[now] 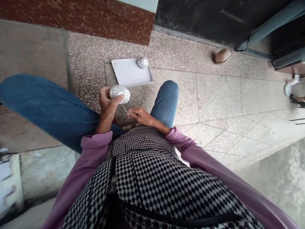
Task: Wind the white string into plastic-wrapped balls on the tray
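My left hand [107, 102] is closed round a shiny white ball of yarn [119, 93], with the thumb across its near side. From the ball a thin pale strand [125, 108] runs down towards my right hand [140, 115]. The right fingers pinch the strand just in front of my lap. Beyond the ball, a shallow white tray [130, 72] lies on the floor. A second, smaller white ball [143, 63] sits in its far right corner.
My jean-covered knees [166, 98] are spread on both sides of my hands. A tan rounded object [223, 56] lies on the speckled floor [214, 95] at the far right. A brown marbled wall base [95, 20] and a dark doorway [202, 19] stand beyond.
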Available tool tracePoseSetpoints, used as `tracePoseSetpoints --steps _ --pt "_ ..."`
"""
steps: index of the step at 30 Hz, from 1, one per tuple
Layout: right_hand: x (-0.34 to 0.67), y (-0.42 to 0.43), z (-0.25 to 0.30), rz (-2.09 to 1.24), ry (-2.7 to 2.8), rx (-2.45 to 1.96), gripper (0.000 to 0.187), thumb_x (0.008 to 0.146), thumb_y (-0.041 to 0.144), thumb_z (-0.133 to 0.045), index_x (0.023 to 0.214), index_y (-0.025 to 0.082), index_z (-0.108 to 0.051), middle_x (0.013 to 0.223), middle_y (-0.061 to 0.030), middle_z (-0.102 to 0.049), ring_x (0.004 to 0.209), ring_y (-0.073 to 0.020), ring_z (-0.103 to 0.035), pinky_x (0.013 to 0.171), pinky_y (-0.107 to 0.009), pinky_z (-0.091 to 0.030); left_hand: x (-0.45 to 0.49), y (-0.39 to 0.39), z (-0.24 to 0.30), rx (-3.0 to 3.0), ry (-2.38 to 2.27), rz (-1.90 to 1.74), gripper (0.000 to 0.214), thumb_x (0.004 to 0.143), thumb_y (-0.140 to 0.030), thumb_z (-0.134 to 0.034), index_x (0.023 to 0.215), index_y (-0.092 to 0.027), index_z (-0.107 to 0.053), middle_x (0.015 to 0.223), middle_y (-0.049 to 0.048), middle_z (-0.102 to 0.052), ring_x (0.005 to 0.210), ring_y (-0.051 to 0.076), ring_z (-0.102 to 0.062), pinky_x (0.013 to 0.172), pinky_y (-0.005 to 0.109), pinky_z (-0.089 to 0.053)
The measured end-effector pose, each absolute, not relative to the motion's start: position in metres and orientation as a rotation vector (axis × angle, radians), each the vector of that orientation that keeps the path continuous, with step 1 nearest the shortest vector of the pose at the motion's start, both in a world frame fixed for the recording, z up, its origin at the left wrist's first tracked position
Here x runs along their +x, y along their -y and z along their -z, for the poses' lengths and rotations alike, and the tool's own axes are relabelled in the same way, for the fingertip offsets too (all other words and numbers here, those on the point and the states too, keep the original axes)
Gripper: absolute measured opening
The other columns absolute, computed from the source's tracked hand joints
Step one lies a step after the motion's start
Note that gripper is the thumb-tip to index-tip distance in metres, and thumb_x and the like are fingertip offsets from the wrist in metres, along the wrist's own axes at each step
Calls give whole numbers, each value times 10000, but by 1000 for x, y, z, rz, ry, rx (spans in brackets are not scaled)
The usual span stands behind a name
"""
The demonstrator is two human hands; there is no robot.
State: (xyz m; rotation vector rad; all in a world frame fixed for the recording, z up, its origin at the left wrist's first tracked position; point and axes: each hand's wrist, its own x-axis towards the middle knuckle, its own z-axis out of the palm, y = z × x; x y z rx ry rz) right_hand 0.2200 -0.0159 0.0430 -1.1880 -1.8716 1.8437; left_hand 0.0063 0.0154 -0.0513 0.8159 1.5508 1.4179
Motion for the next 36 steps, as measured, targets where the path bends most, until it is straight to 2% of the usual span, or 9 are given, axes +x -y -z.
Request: tracePoseSetpoints --steps 3,8,13,16,20,23,26,31,36 --pt "227 -7 -63 -1748 1845 -1164 555 1320 579 -801 885 249 -700 875 -35 -670 951 -251 -640 917 -366 -554 10 -12 51 977 -1570 -1294 827 622 -609 -1211 1153 -266 -678 1168 37 -799 1178 318 -760 1062 502 -631" --pt "237 -67 -77 -1536 1803 -1140 628 1304 719 -810 899 254 -693 849 -6 -610 907 -220 -565 887 -336 -537 18 -6 32 824 -1199 -1220 688 755 -740 -1094 1158 -275 -787 1091 67 -859 1227 386 -874 987 486 -727" --pt "228 -93 -46 -1510 1737 -1181 702 1303 765 -794 859 254 -606 814 27 -511 877 -196 -492 851 -310 -488 27 3 7 640 -925 -1198 674 767 -761 -1073 1157 -257 -853 1285 161 -941 1505 512 -849 1204 631 -787" --pt "216 -82 -21 -1536 1671 -1265 706 1342 705 -747 830 272 -527 782 49 -453 863 -191 -472 843 -304 -462 20 1 4 582 -947 -1258 730 746 -832 -1041 1170 -267 -857 1372 177 -935 1639 556 -765 1257 700 -771" --pt "208 -39 -10 -1638 1767 -1353 611 1390 424 -700 819 249 -569 780 47 -502 865 -179 -501 875 -306 -457 0 -10 20 568 -1074 -1392 763 720 -921 -995 1156 -328 -790 1429 129 -910 1751 523 -647 1245 712 -734" --pt "208 -5 -23 -1776 1874 -1325 580 1366 328 -722 805 246 -599 805 16 -577 874 -192 -553 890 -319 -487 -7 -15 39 616 -1251 -1423 815 741 -879 -1036 1215 -300 -714 1395 89 -886 1680 462 -682 1191 642 -654" --pt "213 6 -46 -1850 1905 -1183 555 1347 396 -773 828 245 -648 862 -17 -647 897 -216 -597 905 -338 -528 -1 -15 50 806 -1460 -1380 856 724 -767 -1123 1233 -262 -656 1291 63 -847 1568 413 -725 1136 564 -570" --pt "230 -41 -84 -1633 1825 -1125 565 1323 592 -824 903 240 -686 884 -19 -613 932 -229 -595 863 -333 -532 15 -8 42 919 -1409 -1216 795 646 -591 -1148 1190 -295 -650 1129 37 -778 1271 362 -775 1077 504 -633" --pt "238 -88 -77 -1486 1779 -1164 715 1366 762 -646 885 233 -642 821 23 -519 925 -180 -534 863 -320 -476 20 0 24 776 -1117 -1127 653 700 -604 -1057 1179 -297 -737 1023 50 -785 1055 355 -838 895 476 -685"
